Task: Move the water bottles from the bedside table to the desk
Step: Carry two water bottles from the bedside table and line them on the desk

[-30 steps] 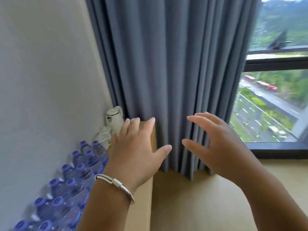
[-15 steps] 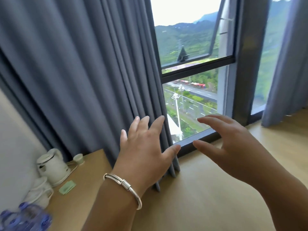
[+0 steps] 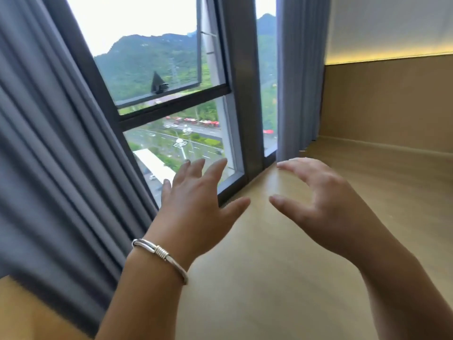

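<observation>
**Both hands raised, holding nothing**

Left hand [image 3: 196, 212]: fingers [image 3: 215, 170] spread and straight, empty; silver bangle [image 3: 160, 253] on wrist. Right hand [image 3: 316, 204]: fingers loosely curved, thumb apart, empty. Water bottles: out of view. Beneath: pale wood floor [image 3: 282, 278]. At 11 o'clock, window [image 3: 171, 99] onto hills and road; grey curtain [image 3: 54, 168] at 9 o'clock; wood-panelled wall [image 3: 392, 101] at 2 o'clock.
</observation>
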